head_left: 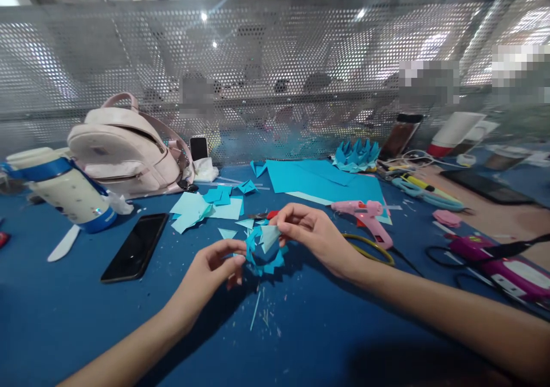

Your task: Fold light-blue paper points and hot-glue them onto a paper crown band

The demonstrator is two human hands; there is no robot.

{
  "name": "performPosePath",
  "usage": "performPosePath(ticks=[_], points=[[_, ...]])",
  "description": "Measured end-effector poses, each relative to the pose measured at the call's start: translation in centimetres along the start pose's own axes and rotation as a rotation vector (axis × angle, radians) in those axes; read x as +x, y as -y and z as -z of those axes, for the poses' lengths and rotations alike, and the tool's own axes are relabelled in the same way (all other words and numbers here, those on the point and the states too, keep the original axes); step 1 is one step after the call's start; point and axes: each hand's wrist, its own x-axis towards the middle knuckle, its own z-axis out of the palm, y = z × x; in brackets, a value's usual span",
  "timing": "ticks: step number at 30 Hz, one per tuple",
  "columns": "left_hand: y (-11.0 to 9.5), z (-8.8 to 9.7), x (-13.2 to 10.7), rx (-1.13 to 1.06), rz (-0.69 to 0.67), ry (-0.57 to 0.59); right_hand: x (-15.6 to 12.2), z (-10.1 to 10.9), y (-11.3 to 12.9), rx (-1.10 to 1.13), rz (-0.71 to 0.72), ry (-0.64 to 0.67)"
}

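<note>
Both hands low over the blue table point(86, 318), on a blue paper rosette point(263, 255) held just above it; left hand point(210, 272) pinching the rim with curled fingers; right hand point(311, 232) nipping a pale paper flap point(270, 237) at the top, other fingers loosely bent; likely risks: flap tearing or slipping off under too hard a pull; pink glue gun point(365, 215) lying near the right wrist, easily knocked.

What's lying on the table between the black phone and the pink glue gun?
In the head view, between the black phone and the pink glue gun lie loose blue paper pieces, with both hands holding the blue paper flower.
</note>
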Motion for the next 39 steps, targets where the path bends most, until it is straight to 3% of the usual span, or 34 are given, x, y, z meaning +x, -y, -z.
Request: performPosePath(ticks=[5, 14, 22, 33, 39], points=[[0.6, -0.3, 0.4, -0.150, 0.127, 0.062, -0.1, -0.1, -0.1, -0.008, -0.016, 0.003], [0.7, 0.7, 1.1, -0.217, 0.065, -0.160, -0.6, 0.6, -0.5, 0.002, 0.124, -0.034], [1.7, 1.9, 1.1, -0.172, 0.004, -0.275, -1.0, 1.6, -3.2, -0.356, 0.197, 0.107], [1.5, 1.9, 0.9, -0.187, 0.051, -0.233, -0.4, 2.4, -5.5, -0.399, -0.135, 0.232], [1.6, 1.9, 1.0, -0.299, 0.080, -0.171, -0.1, 2.4, -4.3, -0.502, -0.151, 0.291]])
